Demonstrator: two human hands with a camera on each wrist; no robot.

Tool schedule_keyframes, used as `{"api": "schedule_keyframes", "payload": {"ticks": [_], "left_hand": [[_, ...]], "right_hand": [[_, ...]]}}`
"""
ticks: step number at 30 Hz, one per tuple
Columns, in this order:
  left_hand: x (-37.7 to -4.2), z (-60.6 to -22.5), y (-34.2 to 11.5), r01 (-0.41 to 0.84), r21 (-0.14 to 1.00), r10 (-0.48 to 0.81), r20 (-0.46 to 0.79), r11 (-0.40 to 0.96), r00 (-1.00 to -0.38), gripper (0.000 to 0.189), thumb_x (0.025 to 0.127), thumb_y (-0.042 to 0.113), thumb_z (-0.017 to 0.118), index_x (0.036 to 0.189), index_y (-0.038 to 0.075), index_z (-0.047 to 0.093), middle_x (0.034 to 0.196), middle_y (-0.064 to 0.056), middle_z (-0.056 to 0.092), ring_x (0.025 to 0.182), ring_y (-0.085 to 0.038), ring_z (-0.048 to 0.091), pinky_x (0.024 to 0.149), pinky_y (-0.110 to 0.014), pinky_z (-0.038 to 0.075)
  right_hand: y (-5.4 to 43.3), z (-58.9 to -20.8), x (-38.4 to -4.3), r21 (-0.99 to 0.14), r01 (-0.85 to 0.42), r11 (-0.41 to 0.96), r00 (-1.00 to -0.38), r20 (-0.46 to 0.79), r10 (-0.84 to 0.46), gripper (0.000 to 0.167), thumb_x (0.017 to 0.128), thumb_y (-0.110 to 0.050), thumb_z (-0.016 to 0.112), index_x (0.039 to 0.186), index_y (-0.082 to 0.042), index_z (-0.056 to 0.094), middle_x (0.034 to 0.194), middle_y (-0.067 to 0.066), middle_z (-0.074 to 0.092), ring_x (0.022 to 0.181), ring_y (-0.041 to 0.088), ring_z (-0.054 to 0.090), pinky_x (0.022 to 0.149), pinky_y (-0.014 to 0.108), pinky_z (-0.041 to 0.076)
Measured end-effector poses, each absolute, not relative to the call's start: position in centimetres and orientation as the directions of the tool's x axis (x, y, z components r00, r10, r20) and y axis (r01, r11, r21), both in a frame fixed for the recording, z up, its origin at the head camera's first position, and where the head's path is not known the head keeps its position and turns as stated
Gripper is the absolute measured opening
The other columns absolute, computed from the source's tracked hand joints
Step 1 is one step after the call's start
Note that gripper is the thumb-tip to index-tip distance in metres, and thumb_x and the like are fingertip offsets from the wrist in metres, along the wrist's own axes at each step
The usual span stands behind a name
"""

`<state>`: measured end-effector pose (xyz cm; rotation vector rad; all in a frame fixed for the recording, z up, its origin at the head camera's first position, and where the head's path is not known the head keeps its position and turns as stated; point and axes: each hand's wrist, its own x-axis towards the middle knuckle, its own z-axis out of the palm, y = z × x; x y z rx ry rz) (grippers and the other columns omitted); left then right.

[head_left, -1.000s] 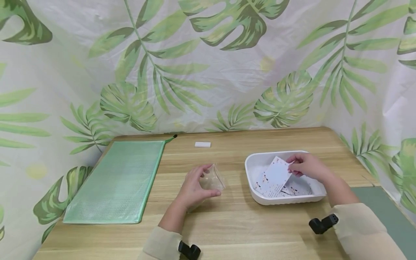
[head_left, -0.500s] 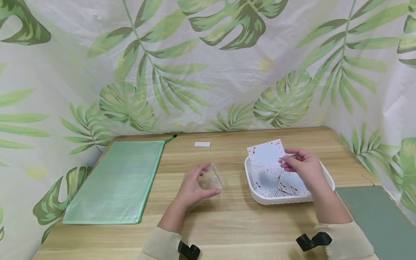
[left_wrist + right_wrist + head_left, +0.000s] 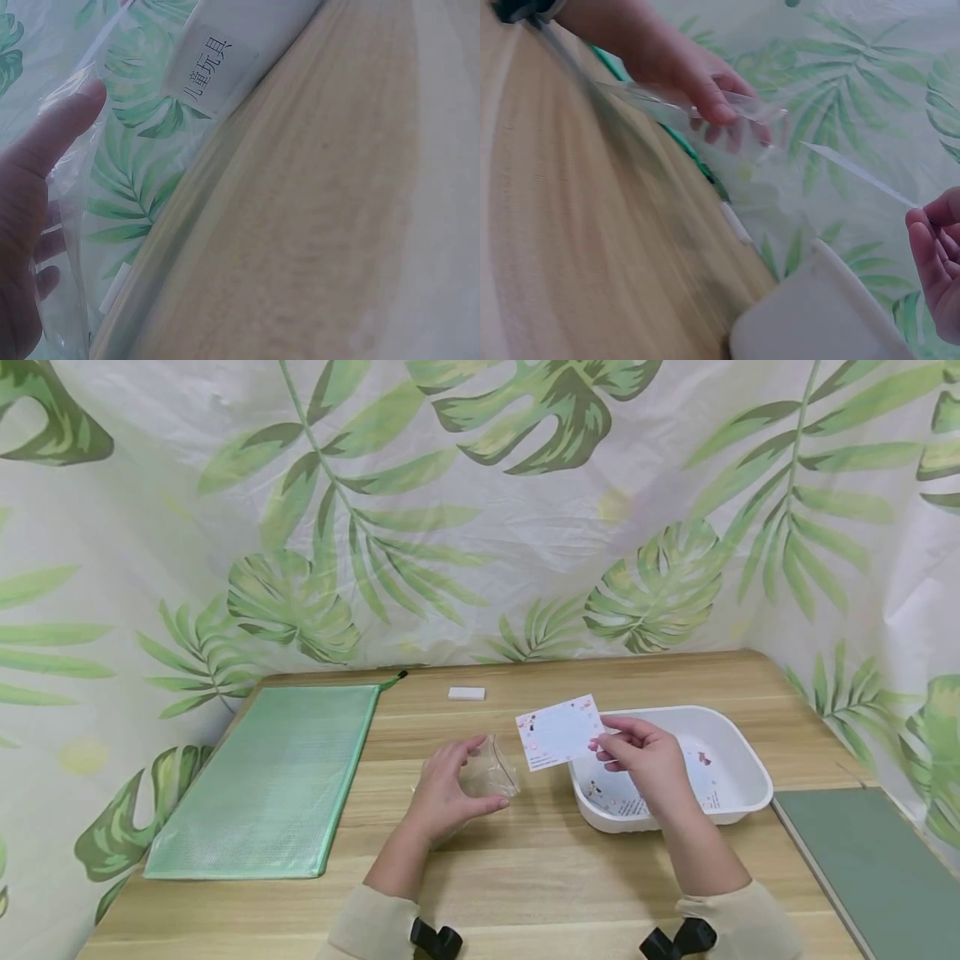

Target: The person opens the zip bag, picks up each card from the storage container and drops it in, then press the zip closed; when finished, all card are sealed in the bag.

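Note:
My left hand (image 3: 442,789) grips a clear zip bag (image 3: 495,770) over the middle of the table, thumb and fingers spread around its sides. The bag's mouth points to the right, as the right wrist view also shows, where the clear plastic (image 3: 757,124) stands out past the fingertips. Between thumb and fingers of my right hand (image 3: 656,768) is a white printed card (image 3: 558,735) with small reddish-brown motifs along its edges. That card hangs in the air between the bag and the white bin (image 3: 753,777), its left edge a short way from the bag's mouth. More printed cards (image 3: 626,802) lie in the bin.
A green mesh zip pouch (image 3: 262,777) lies flat on the left. Near the table's back edge is a small white block (image 3: 467,693). A grey-green board (image 3: 862,852) lies at the right edge. A label (image 3: 214,67) is stuck on the bin's side.
My right hand has lifted the card up out of the bin and carried it left toward the bag. The left hand and the bag have stayed in place.

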<state>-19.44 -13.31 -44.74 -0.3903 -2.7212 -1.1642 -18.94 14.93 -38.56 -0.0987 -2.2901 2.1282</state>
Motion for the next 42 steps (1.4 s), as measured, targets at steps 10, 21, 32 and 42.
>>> {"api": "schedule_keyframes", "payload": {"ticks": [10, 21, 32, 42], "left_hand": [[-19.3, -44.8, -13.3, 0.325, 0.657, 0.196, 0.264, 0.680, -0.944, 0.094, 0.061, 0.045, 0.090, 0.142, 0.018, 0.049, 0.128, -0.005, 0.060, 0.122, -0.027, 0.051, 0.110, -0.050, 0.032], [-19.3, -44.5, -13.2, 0.376, 0.614, 0.251, 0.284, 0.693, -0.925, 0.095, 0.061, 0.045, 0.090, 0.143, 0.018, 0.048, 0.130, -0.009, 0.060, 0.124, -0.028, 0.051, 0.108, -0.050, 0.032], [-19.3, -44.5, -12.9, 0.438, 0.589, 0.274, 0.349, 0.679, -0.896, 0.092, 0.062, 0.043, 0.090, 0.140, 0.016, 0.050, 0.130, -0.005, 0.060, 0.122, -0.026, 0.052, 0.104, -0.048, 0.035], [-19.1, -44.1, -12.6, 0.429, 0.591, 0.268, 0.344, 0.683, -0.900, 0.089, 0.063, 0.044, 0.087, 0.140, 0.016, 0.051, 0.130, -0.005, 0.060, 0.119, -0.025, 0.052, 0.102, -0.046, 0.036]], "right_hand": [[12.9, -39.6, -18.5, -0.991, 0.057, 0.124, -0.998, -0.056, 0.015, 0.038, 0.088, -0.003, 0.067, 0.124, 0.005, 0.063, 0.078, -0.002, 0.069, 0.070, 0.004, 0.068, 0.068, 0.021, 0.058], [11.9, -39.7, -18.3, -0.980, 0.028, 0.197, -0.999, -0.032, -0.017, 0.034, 0.085, -0.002, 0.069, 0.118, 0.006, 0.066, 0.078, 0.004, 0.071, 0.068, 0.010, 0.068, 0.064, 0.020, 0.056], [10.8, -40.3, -18.2, -0.978, -0.022, 0.209, -0.988, -0.010, -0.152, 0.037, 0.088, -0.003, 0.067, 0.123, 0.007, 0.063, 0.090, 0.015, 0.073, 0.075, 0.010, 0.069, 0.072, 0.027, 0.059], [10.0, -40.8, -18.4, -0.974, -0.064, 0.218, -0.960, 0.001, -0.281, 0.038, 0.088, -0.002, 0.066, 0.125, 0.009, 0.061, 0.090, 0.016, 0.071, 0.076, 0.007, 0.066, 0.070, 0.022, 0.057]]}}
